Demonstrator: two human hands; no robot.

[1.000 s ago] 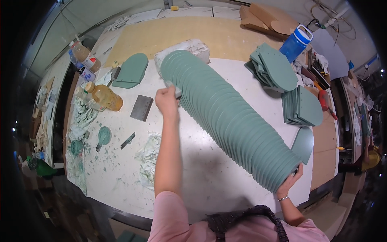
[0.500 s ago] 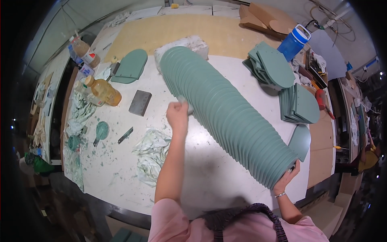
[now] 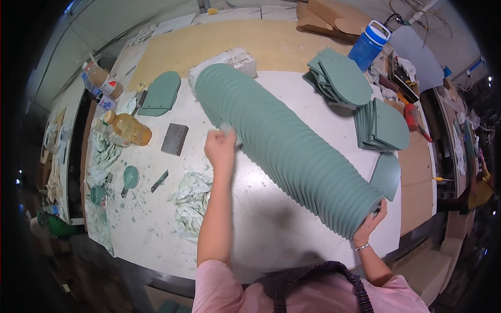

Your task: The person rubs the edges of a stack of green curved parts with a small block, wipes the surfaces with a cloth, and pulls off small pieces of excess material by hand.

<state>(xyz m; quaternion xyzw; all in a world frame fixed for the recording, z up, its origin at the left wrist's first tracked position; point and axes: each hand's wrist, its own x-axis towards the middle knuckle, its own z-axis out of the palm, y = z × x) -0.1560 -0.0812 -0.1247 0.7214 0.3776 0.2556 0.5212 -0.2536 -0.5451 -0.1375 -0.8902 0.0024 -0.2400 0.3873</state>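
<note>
The left hand's [image 3: 220,150] fingers are closed on a small pale pad [image 3: 227,127], blurred, at the left side of the green panel row [image 3: 292,151]. The right hand's [image 3: 369,225] fingers bend round the row's near end, bracing it; how firmly, I cannot tell. Were that brace to slacken, the leaning panels could slide or fan out. A hard sideways push from the pad might skew them or mark edges. Beyond the row's far end, the white block [image 3: 244,61] could shift under pressure.

Smooth satiny plates [image 3: 289,148], glossy plastic jug [image 3: 365,50], matt cardboard [image 3: 350,24]
</note>
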